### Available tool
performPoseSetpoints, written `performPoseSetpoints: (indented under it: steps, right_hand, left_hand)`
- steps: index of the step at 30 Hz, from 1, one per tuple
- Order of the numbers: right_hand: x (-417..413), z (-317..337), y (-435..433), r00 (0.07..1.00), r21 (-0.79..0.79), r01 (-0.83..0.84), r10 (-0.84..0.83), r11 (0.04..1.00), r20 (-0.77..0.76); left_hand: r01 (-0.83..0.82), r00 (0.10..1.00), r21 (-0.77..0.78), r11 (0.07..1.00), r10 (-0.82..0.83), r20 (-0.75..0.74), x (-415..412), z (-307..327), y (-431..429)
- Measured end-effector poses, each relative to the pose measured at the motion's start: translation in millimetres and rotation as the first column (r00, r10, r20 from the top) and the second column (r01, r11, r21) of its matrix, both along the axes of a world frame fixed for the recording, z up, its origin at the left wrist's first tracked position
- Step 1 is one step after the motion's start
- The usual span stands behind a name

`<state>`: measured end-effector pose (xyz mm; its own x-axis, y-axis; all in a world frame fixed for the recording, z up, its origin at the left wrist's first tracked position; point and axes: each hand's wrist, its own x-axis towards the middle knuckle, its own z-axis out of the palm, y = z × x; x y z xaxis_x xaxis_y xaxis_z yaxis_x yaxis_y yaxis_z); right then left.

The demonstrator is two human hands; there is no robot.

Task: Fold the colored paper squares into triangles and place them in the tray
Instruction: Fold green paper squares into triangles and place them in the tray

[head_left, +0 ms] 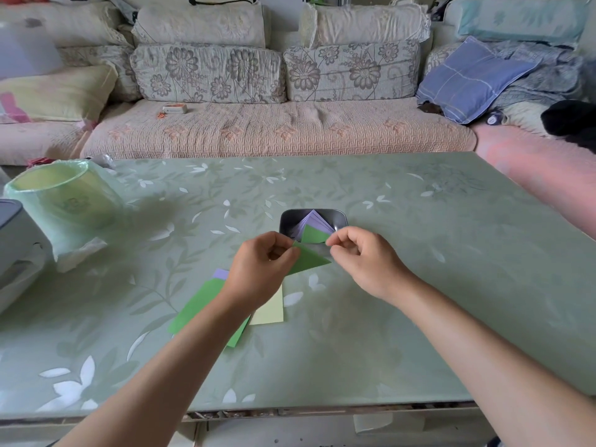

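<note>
Your left hand (258, 269) pinches a green triangle (311, 259) near the tray (287, 218); your right hand's (364, 259) fingers curl beside it (grip unclear).

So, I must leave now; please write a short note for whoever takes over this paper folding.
Left grip: pinches a green triangle just before the black tray.
Right grip: fingertips closed at a green edge over the tray; hold unclear.
Done: purple triangles lie in the tray.
Left to do: place the green one, then fold the green sheet, yellow sheet and purple sheet lying flat on the table.
</note>
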<state>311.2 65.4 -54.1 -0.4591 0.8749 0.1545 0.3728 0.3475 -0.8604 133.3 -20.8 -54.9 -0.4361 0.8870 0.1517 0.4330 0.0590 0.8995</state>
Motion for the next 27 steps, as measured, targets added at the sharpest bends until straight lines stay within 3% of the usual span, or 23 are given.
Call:
performPoseSetpoints:
  steps: [4,7,13,21,27]
  right_hand:
    - [-12.4,4.6,-3.6,0.996,0.041,-0.082,0.083,0.996,-0.022]
    - [-17.1,4.3,3.2,0.998,0.034,-0.018,0.02,0.999,-0.054]
    - [-25.9,5.4,11.7,0.998,0.069,-0.056,0.055,0.996,0.02]
    - [-31.5,16.8,51.8,0.994,0.128,0.054,-0.066,0.99,0.093]
    - [-32.2,16.5,82.6,0.933,0.139,0.02,-0.069,0.99,0.355]
  left_hand:
    - [0.045,0.999,0.019,0.999,-0.045,0.002,-2.2,3.4,5.8]
    - [0.071,0.997,0.002,0.997,-0.071,-0.024,-10.3,5.5,9.5]
    - [0.08,0.996,0.026,0.996,-0.079,-0.052,-20.8,4.9,20.3]
    - [0.093,0.945,-0.055,0.994,-0.105,-0.31,-36.5,2.6,36.0]
    - [0.016,0.935,-0.066,0.998,-0.039,-0.352,-45.0,-19.3,46.4]
